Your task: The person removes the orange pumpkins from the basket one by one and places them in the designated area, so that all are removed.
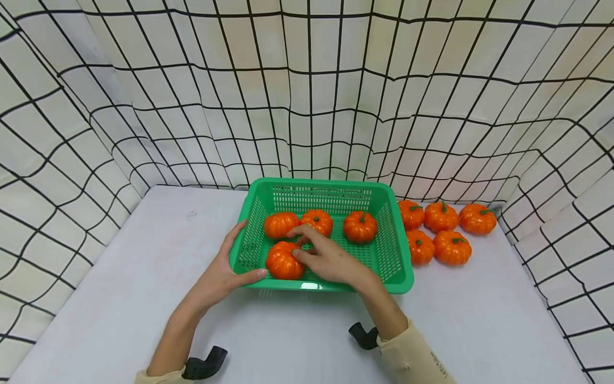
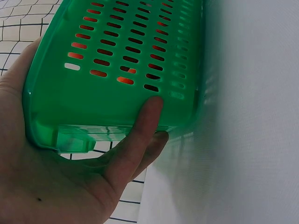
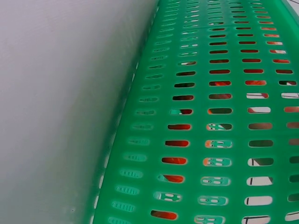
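Note:
A green plastic basket (image 1: 312, 286) with slotted walls stands on the table. My left hand (image 1: 220, 274) holds its front left corner, thumb over the rim and other fingers along the outer wall, as the left wrist view shows. Inside, my right hand (image 1: 326, 256) reaches over the front left pumpkin (image 1: 283, 262), its thumb touching that small orange pumpkin and its fingers loosely spread behind. Three more lie in the basket: a back left pumpkin (image 1: 280, 225), a middle pumpkin (image 1: 318, 220) and a right pumpkin (image 1: 360, 227). The right wrist view hides the right hand behind the basket wall.
Several orange pumpkins (image 1: 453, 247) lie on the white table (image 1: 297, 336) right of the basket, the nearest ones close to its wall. A black-lined net (image 1: 307, 90) over pale cloth encloses the back and sides. Black wrist fittings (image 1: 206, 364) sit by both sleeves.

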Action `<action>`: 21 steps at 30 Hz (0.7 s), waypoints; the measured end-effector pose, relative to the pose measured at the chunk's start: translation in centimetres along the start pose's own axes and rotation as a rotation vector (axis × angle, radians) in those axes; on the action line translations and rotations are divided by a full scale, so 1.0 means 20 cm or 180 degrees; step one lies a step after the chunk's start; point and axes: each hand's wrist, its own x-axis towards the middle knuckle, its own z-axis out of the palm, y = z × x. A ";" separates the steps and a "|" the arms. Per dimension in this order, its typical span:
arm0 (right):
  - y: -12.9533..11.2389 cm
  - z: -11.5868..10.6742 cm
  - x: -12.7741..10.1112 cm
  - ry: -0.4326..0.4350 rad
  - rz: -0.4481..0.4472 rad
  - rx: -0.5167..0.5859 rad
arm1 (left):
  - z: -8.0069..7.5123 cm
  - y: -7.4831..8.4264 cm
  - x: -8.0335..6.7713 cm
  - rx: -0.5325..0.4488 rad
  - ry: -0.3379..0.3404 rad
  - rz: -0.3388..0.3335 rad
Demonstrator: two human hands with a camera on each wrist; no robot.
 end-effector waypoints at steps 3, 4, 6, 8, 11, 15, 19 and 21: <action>0.00 0.00 0.00 -0.0046 -0.0113 -0.0117 | 0.00 0.00 0.00 -0.0012 -0.0005 0.0022; 0.00 0.00 0.00 -0.0056 -0.0140 -0.0157 | 0.00 0.00 0.00 -0.0016 -0.0004 0.0026; 0.00 0.00 0.00 -0.0070 -0.0181 -0.0201 | 0.00 0.01 0.00 -0.0024 -0.0005 0.0021; 0.00 0.00 -0.01 -0.0078 -0.0189 -0.0191 | 0.00 0.01 -0.01 -0.0030 -0.0014 0.0011; 0.01 0.00 0.00 -0.0110 -0.0207 -0.0153 | 0.00 0.00 -0.01 -0.0028 -0.0019 0.0003; 0.01 0.01 0.00 -0.0150 -0.0195 -0.0123 | 0.00 0.00 0.00 -0.0023 -0.0016 0.0024; 0.00 0.01 0.00 -0.0144 -0.0198 -0.0106 | 0.00 0.00 0.00 -0.0006 -0.0005 0.0058; 0.00 0.01 0.00 -0.0134 -0.0185 -0.0090 | 0.00 0.00 0.00 -0.0001 -0.0003 0.0066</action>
